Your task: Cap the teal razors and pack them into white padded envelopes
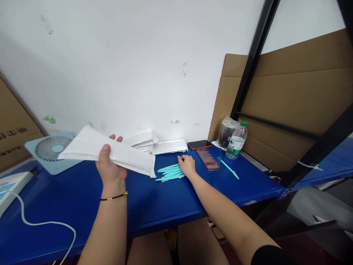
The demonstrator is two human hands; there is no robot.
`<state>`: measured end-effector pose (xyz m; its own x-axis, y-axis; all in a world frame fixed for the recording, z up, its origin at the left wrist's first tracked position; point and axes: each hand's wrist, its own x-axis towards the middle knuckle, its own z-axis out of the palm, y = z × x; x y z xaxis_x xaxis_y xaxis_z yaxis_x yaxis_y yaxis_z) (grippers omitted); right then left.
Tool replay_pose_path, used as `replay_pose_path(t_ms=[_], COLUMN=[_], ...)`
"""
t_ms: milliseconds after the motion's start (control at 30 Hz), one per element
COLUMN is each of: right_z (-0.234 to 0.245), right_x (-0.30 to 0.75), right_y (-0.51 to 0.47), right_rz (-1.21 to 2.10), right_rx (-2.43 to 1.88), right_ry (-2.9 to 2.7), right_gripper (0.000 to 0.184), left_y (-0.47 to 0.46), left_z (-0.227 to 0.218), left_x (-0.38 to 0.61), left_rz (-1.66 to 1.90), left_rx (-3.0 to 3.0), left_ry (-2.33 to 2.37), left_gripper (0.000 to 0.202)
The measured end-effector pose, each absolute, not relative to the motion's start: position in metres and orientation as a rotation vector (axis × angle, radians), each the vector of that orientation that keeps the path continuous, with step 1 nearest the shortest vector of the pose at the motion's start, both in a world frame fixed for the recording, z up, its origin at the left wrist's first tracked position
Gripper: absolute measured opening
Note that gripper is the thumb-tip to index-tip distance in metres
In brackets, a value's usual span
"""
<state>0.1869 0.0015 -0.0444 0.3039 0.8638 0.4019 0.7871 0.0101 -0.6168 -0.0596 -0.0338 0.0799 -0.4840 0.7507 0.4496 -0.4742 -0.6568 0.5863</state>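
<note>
while left hand (109, 167) grips white mailers (106, 151), right hand (187, 165) rests loosely open on teal sticks (170, 173), blue table (154, 202)

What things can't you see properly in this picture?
Head view only:
- Phone screen: blurred over, nothing readable.
- Right hand fingertips: on the teal sticks, but the grip is hidden by the hand itself.
- White envelope in the left hand: contents hidden inside.
- Bag behind the water bottle: dark contents too unclear.
- White device: cut off by the left edge.
</note>
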Motion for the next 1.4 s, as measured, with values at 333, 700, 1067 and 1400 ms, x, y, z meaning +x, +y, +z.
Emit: replay_pose_path(t_ms=[333, 700, 1067, 1400], right_z=[-0.046, -0.047, -0.043, -0.044], right_x=[0.19, 0.192, 0.19, 0.189], right_y=[0.002, 0.003, 0.0, 0.0], right_rz=[0.134, 0.159, 0.195, 0.187], right_rx=[-1.746, -1.742, -1.755, -1.741], right_ry=[-1.523, -1.518, -1.543, -1.573], right_gripper=[0.035, 0.034, 0.033, 0.032], left_y=[0.0, -0.013, -0.042, -0.036], left_z=[0.043, 0.068, 0.082, 0.081], left_x=[-0.099, -0.013, 0.011, 0.006], left_rz=[2.045, 2.152, 1.898, 1.846], left_rx=[0.484, 1.175, 1.913, 2.048], left_ry=[0.667, 0.76, 0.915, 0.975], left_gripper=[0.032, 0.038, 0.033, 0.035])
